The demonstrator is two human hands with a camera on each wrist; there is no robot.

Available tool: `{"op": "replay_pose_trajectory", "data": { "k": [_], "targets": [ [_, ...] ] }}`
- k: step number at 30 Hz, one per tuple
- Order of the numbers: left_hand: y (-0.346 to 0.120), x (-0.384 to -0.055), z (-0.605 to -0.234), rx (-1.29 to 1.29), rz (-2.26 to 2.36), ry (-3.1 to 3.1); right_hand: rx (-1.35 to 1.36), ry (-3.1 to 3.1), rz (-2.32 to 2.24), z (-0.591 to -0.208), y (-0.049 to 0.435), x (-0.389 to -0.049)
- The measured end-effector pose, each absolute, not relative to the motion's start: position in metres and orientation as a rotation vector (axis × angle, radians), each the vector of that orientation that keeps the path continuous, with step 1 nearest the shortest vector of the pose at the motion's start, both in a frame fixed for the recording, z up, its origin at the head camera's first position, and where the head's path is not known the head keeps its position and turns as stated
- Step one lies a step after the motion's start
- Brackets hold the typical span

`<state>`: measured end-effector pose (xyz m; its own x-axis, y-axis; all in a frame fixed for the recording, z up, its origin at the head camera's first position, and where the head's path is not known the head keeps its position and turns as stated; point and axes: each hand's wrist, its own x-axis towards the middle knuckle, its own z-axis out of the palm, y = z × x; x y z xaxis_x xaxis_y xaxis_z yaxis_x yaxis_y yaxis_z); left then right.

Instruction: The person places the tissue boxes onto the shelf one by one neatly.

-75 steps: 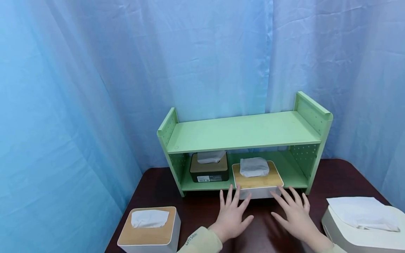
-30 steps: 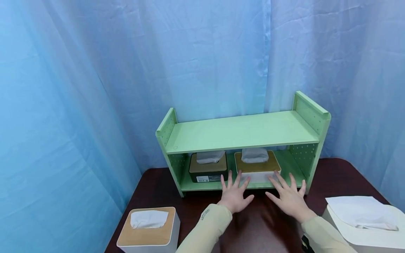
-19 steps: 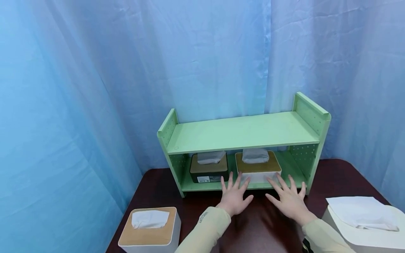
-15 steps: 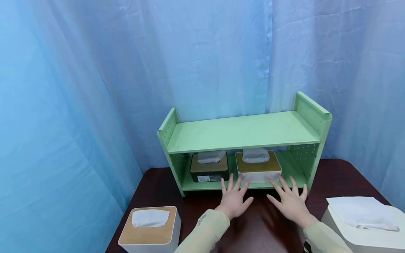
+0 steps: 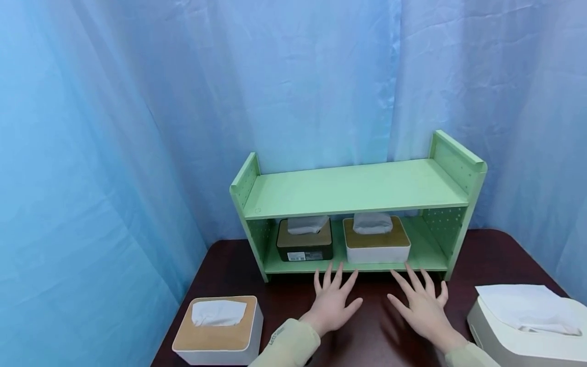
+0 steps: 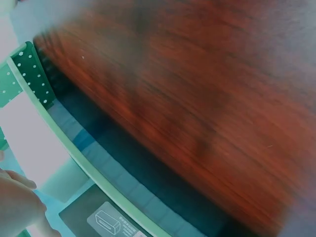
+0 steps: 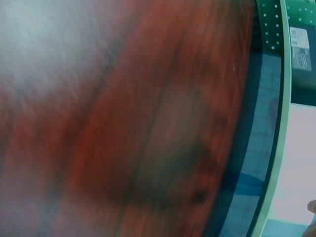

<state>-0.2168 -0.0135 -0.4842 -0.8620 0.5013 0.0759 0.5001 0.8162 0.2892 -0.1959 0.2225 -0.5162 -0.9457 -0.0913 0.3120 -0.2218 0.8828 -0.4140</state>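
Note:
On the lower level of a green shelf (image 5: pixel 357 188) sits a white tissue box (image 5: pixel 378 255) with a wooden lid and a tissue poking out. To its left on the same level stands a dark tissue box (image 5: pixel 304 251) with a label on its front. My left hand (image 5: pixel 329 305) hovers in front of the shelf with fingers spread, holding nothing. Likewise spread, my right hand (image 5: pixel 423 312) is in front of the white box's right side, its fingertips near the shelf's front edge. The left wrist view catches some fingers (image 6: pixel 19 202) beside the white box at the lower left.
A second white tissue box (image 5: pixel 215 326) with a wooden lid stands at the table's front left. At the front right is a larger white tissue box (image 5: pixel 527 326). The dark wooden table (image 5: pixel 376 341) lies beneath, with blue curtains (image 5: pixel 316 92) behind.
The white tissue box went from overhanging the shelf's front edge to fully on the lower level, pushed back by both hands. Since then both hands have drawn back toward me, off the box.

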Motion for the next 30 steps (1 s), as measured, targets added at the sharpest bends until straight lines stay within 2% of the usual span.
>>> {"op": "replay_pose_trajectory", "data": {
  "k": [11,30],
  "targets": [
    [-0.053,-0.198,-0.481,0.762,0.675,2.891,0.305,-2.709,0.743,-0.525,0.205,-0.178],
    [-0.096,-0.182,-0.485,0.672,0.765,2.916,0.345,-2.727,0.813,-0.538,0.18,-0.17]
  ]
}}
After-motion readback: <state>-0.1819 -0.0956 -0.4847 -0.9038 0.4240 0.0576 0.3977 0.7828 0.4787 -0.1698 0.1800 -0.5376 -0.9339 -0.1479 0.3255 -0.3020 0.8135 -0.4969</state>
